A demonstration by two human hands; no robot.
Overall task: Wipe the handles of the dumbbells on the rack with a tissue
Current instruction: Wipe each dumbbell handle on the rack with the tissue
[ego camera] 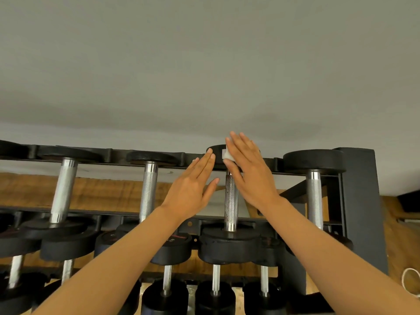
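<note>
Your right hand (247,169) is nearer to the work: its fingers are straight and its thumb pins a small white folded tissue (226,155) against them, right at the far end of the knurled chrome handle (231,200) of the third black round-headed dumbbell (229,245) on the top tier of the black steel rack (361,201). That handle's long axis runs away from you, from the near head just below your wrists to the far head behind your fingertips, so the tissue sits at the far end and the bare metal lies back toward you, under your palm. Your left hand (193,189) is flat and relaxed, holding nothing, just beside the handle on its left and apart from it. To wipe, you would likely bring the tissue down onto the bar and draw it along that axis toward the near head. Whether the tissue touches the bar cannot be told. The neighbouring handles lie parallel on either side.
</note>
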